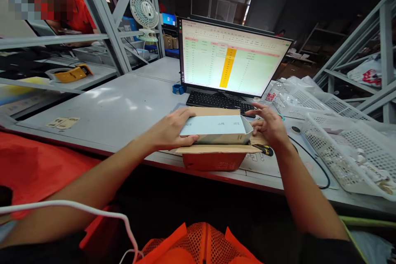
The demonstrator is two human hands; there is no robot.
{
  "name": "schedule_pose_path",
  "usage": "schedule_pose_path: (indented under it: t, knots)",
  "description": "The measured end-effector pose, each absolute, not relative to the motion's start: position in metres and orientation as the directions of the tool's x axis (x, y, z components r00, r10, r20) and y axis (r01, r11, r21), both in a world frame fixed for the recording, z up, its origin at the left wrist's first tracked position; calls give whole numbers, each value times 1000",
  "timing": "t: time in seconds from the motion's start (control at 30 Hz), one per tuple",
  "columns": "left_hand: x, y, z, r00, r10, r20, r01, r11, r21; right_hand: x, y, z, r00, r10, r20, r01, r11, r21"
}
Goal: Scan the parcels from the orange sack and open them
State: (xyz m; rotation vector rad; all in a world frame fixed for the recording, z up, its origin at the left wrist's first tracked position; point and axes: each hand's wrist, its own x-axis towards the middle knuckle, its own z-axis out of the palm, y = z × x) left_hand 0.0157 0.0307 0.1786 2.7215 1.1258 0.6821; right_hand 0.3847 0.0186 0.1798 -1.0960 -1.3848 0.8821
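While my left forearm reaches in from the side, my left hand grips the left end of a pale-blue box, thumb along its near face. My right hand is open, fingers loosely bent and apart by the box's right end, where a flap sticks out; whether they touch it I can't tell. The box lies over a red carton with spread brown flaps. To my right, a white perforated basket holds plastic-wrapped items.
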Motion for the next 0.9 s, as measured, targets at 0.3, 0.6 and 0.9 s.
schedule_pose_path:
  t: [0.3, 0.6, 0.9]
  knots:
    - [6, 28, 117, 328, 528, 783, 363, -836, 412, 389, -62, 66, -43, 959, 282, -72, 278, -958]
    - [4, 10, 98, 215, 798, 563, 144, -596, 790, 372, -116, 58, 19, 979, 203, -153, 203, -967]
    - [-21, 28, 98, -358, 863, 358, -189, -442, 877, 442, -160, 48, 351, 901, 253, 65, 246, -967]
